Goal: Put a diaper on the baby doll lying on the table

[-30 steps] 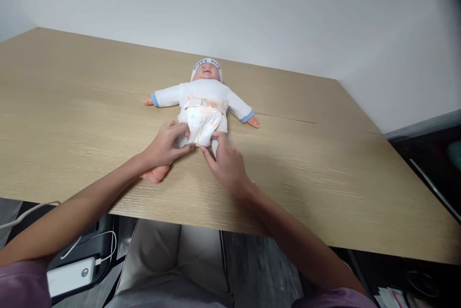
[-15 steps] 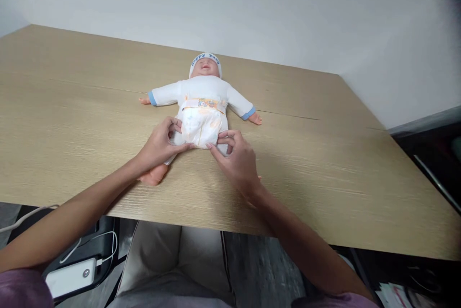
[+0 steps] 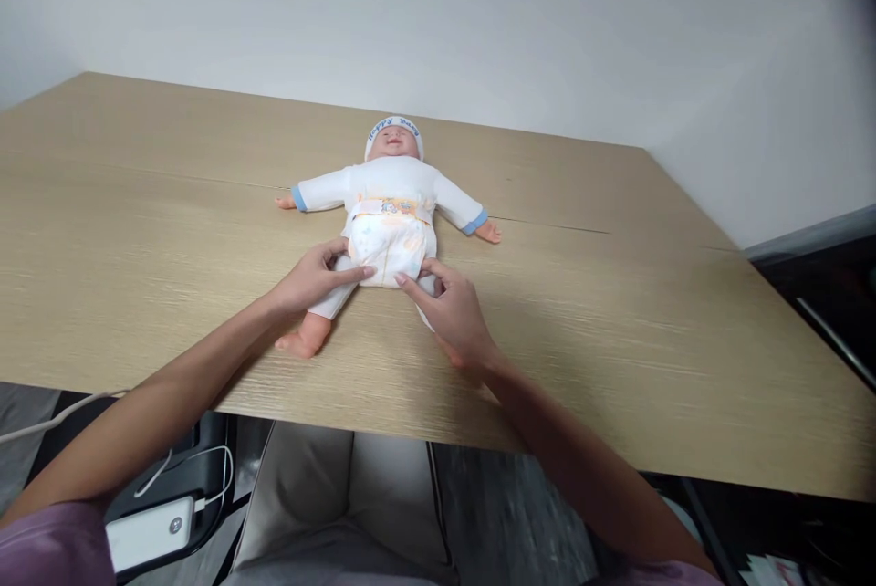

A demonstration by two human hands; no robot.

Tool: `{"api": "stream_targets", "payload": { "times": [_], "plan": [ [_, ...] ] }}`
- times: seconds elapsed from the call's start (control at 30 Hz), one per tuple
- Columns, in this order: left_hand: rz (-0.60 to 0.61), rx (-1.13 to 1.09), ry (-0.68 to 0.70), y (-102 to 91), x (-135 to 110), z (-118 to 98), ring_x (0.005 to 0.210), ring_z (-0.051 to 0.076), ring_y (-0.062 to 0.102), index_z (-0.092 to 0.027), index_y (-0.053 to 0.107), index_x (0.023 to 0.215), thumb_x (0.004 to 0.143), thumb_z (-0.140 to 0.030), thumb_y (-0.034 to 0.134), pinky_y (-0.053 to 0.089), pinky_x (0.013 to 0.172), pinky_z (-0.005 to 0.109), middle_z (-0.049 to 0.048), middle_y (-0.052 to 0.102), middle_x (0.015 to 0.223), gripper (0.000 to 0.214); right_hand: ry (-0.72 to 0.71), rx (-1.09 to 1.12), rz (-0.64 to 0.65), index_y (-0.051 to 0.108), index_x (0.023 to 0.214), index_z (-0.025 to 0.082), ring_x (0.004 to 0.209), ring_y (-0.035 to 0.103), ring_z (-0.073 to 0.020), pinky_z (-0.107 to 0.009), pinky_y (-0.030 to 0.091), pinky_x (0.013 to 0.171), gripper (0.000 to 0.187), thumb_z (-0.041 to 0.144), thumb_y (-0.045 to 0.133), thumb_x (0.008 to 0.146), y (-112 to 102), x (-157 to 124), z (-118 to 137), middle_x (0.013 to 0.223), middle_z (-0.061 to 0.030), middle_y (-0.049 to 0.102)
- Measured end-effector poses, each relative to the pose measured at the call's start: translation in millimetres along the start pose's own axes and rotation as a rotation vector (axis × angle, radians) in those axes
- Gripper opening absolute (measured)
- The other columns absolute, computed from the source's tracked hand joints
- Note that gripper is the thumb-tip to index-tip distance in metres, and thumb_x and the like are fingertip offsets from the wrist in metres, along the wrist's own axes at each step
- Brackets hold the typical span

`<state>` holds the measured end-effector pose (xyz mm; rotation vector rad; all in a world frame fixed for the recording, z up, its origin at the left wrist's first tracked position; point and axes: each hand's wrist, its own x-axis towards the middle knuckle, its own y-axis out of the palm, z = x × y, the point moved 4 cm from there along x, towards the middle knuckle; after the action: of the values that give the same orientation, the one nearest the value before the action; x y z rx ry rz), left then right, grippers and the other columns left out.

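A baby doll [image 3: 393,177] lies on its back, arms spread, in white clothes with blue cuffs and a white printed cap. Around its hips is a white diaper [image 3: 389,244] with an orange patterned band across the waist. My left hand [image 3: 316,276] is closed on the diaper's leg edge on the left side, thumb on the lower front. On the opposite edge, my right hand [image 3: 448,301] grips the diaper with its thumb on the front and fingers at the side. The doll's left-side foot [image 3: 306,335] shows, while my right hand and wrist mostly hide the other leg.
The wooden table [image 3: 171,230] reaches back to a white wall [image 3: 479,29]. Below its front edge, a white power bank [image 3: 149,531] with a cable rests on a black surface. Papers [image 3: 773,570] lie low at the right.
Both hands have shifted slightly at the diaper's leg edges, and its front looks smoother. More of the doll's left-side leg shows. The whole view has also moved a little.
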<state>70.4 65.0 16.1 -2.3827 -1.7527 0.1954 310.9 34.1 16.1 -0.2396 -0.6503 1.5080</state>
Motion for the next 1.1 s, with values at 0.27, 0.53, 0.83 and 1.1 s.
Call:
{"api": "stream_targets", "payload": {
  "times": [0.27,0.53,0.83,1.1],
  "plan": [
    [0.038,-0.177,-0.07,-1.9,1,5,0.112,0.031,0.077,-0.022,0.08,0.116,0.095,-0.064,0.086,0.063,0.094,0.046,0.0133,0.084,0.123,0.048,0.036,0.044,0.012,0.068,0.085,0.025,0.069,0.051,-0.019,-0.034,0.042,0.067,0.037,0.058,0.076,0.101,-2,1,-2,0.077,0.0013,0.064],
    [0.039,-0.186,-0.073,-1.1,0,3,0.11,0.03,0.077,-0.021,0.08,0.12,0.096,-0.071,0.082,0.062,0.092,0.042,0.0119,0.085,0.124,0.056,-0.171,-0.182,-0.119,0.076,0.095,0.026,0.11,0.064,-0.0324,-0.052,0.051,0.108,0.021,0.045,0.077,0.106,-5,-4,3,0.112,-0.0096,0.075],
    [0.06,-0.169,-0.031,-5.7,-6,7,0.117,0.03,0.078,-0.022,0.083,0.121,0.097,-0.065,0.083,0.061,0.1,0.042,0.0107,0.084,0.13,0.049,-0.161,-0.139,-0.031,0.086,0.122,0.028,0.119,0.067,-0.0335,-0.057,0.057,0.112,0.023,0.041,0.077,0.104,-14,-13,-9,0.127,-0.0124,0.07],
    [-0.361,0.313,0.123,-56.6,8,-4,0.121,0.032,0.071,-0.019,0.076,0.127,0.102,-0.055,0.072,0.052,0.114,0.05,0.0143,0.08,0.138,0.044,-0.222,-0.268,-0.231,0.074,0.143,0.026,0.112,0.068,-0.0322,-0.056,0.059,0.107,0.043,0.046,0.067,0.106,-71,12,-38,0.131,-0.0144,0.073]
  ]
}}
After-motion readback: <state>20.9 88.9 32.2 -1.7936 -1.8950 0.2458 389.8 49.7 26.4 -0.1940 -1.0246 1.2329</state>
